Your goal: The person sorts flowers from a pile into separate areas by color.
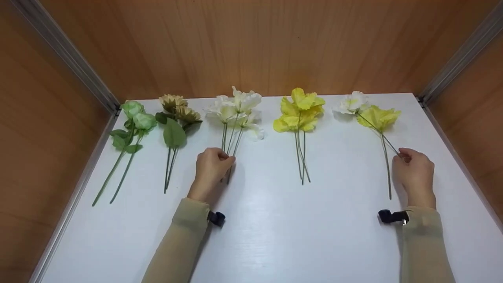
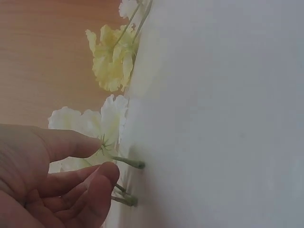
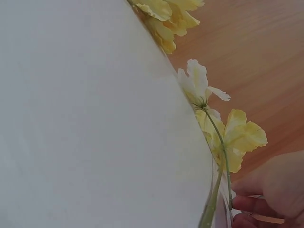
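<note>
Near the middle, my left hand (image 1: 215, 169) pinches the stem of a white artificial flower (image 1: 246, 101) between thumb and fingers. Two more white flowers lie beside it, their stems running under or close to the hand. In the left wrist view, stem ends (image 2: 137, 164) show past the fingertips. At the right, my right hand (image 1: 415, 173) pinches the lower stem of another white flower (image 1: 352, 103). That stem crosses over the stem of a single yellow flower (image 1: 379, 118) lying on the table. The right wrist view shows the held stem (image 3: 227, 164) reaching the fingers.
Between the hands lies a bunch of yellow flowers (image 1: 301, 110). On the left are beige-brown flowers (image 1: 178, 108) with dark leaves and green roses (image 1: 139, 117). All rest on the white table (image 1: 267, 232), with wooden panels (image 1: 267, 47) behind and at the sides.
</note>
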Tool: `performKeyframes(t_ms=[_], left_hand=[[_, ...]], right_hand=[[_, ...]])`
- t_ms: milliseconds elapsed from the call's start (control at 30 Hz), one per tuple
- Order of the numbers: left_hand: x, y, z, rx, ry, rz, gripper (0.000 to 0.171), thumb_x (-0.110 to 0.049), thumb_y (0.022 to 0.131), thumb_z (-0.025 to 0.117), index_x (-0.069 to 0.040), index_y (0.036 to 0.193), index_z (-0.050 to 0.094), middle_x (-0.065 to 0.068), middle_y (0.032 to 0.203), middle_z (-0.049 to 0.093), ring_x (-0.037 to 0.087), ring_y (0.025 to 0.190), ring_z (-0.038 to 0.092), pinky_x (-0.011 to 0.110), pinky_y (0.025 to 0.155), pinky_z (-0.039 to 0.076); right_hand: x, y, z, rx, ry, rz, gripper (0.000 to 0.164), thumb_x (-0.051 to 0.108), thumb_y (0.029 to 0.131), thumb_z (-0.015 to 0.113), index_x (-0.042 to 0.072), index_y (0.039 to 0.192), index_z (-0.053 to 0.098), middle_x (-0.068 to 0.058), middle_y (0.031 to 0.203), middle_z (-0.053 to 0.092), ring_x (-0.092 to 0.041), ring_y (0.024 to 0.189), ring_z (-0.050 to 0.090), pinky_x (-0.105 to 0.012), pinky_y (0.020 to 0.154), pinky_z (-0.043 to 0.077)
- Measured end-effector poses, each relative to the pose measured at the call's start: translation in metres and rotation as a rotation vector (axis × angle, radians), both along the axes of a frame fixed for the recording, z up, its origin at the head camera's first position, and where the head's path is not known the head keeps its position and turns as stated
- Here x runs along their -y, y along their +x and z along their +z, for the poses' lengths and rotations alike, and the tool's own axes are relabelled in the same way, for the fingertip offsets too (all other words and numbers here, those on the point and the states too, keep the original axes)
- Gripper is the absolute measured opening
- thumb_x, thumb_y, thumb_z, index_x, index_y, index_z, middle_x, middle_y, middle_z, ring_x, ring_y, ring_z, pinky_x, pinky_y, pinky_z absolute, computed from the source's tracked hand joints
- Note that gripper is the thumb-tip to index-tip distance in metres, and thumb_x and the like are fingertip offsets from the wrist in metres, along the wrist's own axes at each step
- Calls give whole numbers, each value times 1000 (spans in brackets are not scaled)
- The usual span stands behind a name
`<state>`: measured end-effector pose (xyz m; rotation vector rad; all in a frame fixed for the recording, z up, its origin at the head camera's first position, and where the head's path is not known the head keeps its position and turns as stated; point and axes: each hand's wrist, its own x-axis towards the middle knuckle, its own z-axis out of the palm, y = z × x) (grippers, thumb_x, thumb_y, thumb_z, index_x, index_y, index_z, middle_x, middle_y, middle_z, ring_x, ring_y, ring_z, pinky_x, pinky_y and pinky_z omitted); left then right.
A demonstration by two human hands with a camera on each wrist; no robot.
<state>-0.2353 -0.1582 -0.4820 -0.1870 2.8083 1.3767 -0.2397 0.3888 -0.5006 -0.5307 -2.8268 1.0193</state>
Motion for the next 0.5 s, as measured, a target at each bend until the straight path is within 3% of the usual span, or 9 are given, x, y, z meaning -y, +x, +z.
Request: performKeyframes(t_ms=[200, 400, 500], left_hand=[[3, -1, 6, 51, 161, 3, 22, -23, 104, 73, -3, 96, 79, 15, 80, 76, 31, 65, 73, 34, 48, 54], [4, -4, 9, 85, 266, 40, 21, -19, 104, 69, 0, 107, 78, 16, 92, 77, 30, 80, 78, 38, 68, 66], [4, -5, 10, 91, 293, 54, 23, -18, 104, 68, 2, 110, 77, 18, 96, 78, 31, 82, 79, 38, 71, 66]], right_hand=[[1, -2, -2, 7, 40, 31, 41, 19, 111, 59, -10, 140, 66, -30, 124, 65, -42, 113, 59, -42, 87, 48], [3, -3, -1, 44, 47, 34, 35, 20, 112, 58, -9, 129, 69, -27, 116, 66, -38, 104, 58, -36, 79, 48], [2, -2, -1, 40, 39, 46, 35, 21, 111, 58, -9, 125, 70, -25, 112, 67, -35, 101, 60, -29, 74, 48]])
